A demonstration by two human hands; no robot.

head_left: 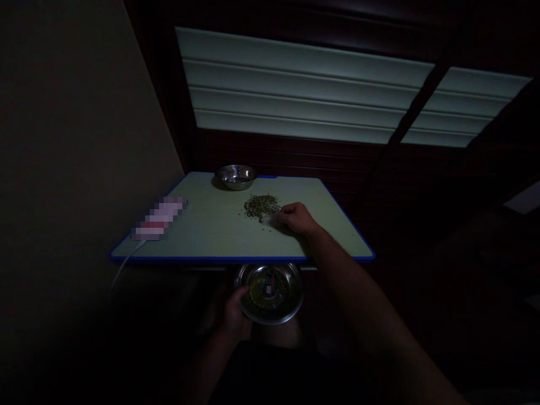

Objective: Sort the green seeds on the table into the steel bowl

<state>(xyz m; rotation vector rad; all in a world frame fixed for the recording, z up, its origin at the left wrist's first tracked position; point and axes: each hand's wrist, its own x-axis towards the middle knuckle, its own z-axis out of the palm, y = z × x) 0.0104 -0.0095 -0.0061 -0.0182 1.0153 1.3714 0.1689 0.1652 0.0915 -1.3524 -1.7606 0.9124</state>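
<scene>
Below the near edge of the table, my left hand grips the rim of a steel bowl. Green grains or seeds lie inside it, along with a small dark piece bearing a pale label. Over the tabletop, my right hand is closed, pinching a thin translucent piece whose kind I cannot make out. That piece touches the near right side of a loose, scattered pile of small dark grains.
A second steel bowl stands at the back left of the pale, blue-edged table. At the left lies a blurred-out pinkish object with a white cable. Wall and louvred panels rise behind; the room is dim.
</scene>
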